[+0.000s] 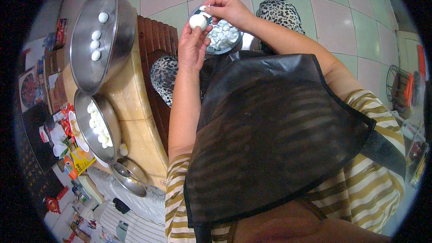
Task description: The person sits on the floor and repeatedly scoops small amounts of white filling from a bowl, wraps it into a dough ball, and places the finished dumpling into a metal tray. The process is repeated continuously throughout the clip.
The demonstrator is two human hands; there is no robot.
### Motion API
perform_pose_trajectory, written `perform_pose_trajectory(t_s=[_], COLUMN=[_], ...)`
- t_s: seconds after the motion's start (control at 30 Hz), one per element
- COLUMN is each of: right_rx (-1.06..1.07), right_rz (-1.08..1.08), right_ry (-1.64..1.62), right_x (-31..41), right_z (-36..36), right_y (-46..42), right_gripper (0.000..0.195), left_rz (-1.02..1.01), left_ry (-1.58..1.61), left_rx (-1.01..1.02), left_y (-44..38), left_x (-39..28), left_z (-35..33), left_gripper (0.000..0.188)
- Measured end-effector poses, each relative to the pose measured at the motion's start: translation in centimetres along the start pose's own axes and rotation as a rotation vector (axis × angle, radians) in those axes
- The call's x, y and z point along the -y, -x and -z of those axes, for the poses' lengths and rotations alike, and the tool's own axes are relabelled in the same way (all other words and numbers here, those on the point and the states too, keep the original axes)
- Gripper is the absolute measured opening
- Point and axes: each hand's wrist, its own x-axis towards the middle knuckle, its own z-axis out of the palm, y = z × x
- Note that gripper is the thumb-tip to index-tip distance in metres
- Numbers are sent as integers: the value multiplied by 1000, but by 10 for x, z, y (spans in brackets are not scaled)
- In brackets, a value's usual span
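Observation:
My left hand (194, 45) holds a smooth white egg (198, 22) between thumb and fingers. Just above it, my right hand (231, 10) pinches a white bit of eggshell (204, 7) at its fingertips. Both hands are over a blue-grey basin (233, 48) with many white shell pieces (222, 35) in it. To the left, several pale whole eggs (96, 44) lie in a large steel bowl (126, 20). A second steel bowl (113, 111) holds a pile of shiny white eggs (98, 123) that look peeled.
The bowls stand on a wooden table (135, 108), along with a smaller steel bowl (130, 187) and a broken egg (124, 149). A white dish (76, 130) and a yellow packet (81, 160) are farther left. My patterned knees flank the basin; a black apron (270, 135) covers my front.

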Motion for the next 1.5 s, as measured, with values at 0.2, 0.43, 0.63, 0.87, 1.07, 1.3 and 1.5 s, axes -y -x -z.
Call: perform_pose_trajectory(t_s=[0.2, 0.43, 0.63, 0.87, 1.07, 1.3, 1.5], right_rx=[-31, -141, -52, 54, 103, 62, 29], right_rz=[32, -16, 254, 441, 444, 516, 513], right_ry=[27, 243, 571, 483, 552, 634, 652], right_x=[1, -16, -18, -7, -3, -9, -9], right_z=[0, 5, 4, -5, -5, -6, -7], right_y=[1, -8, -5, 6, 8, 8, 7], right_gripper=[20, 23, 32, 29, 27, 25, 23], left_rz=[-39, -86, -92, -121, -135, -144, -138], left_ry=[-117, -33, -86, -208, -236, -260, -199], left_rx=[-37, -57, -38, -76, -78, -107, -95], left_y=[-3, -1, -3, -6, -6, -5, -4], left_x=[3, 0, 3, 10, 12, 13, 14], left_z=[7, 0, 4, 2, 3, 0, -3], left_gripper=[33, 42, 43, 42, 42, 40, 41])
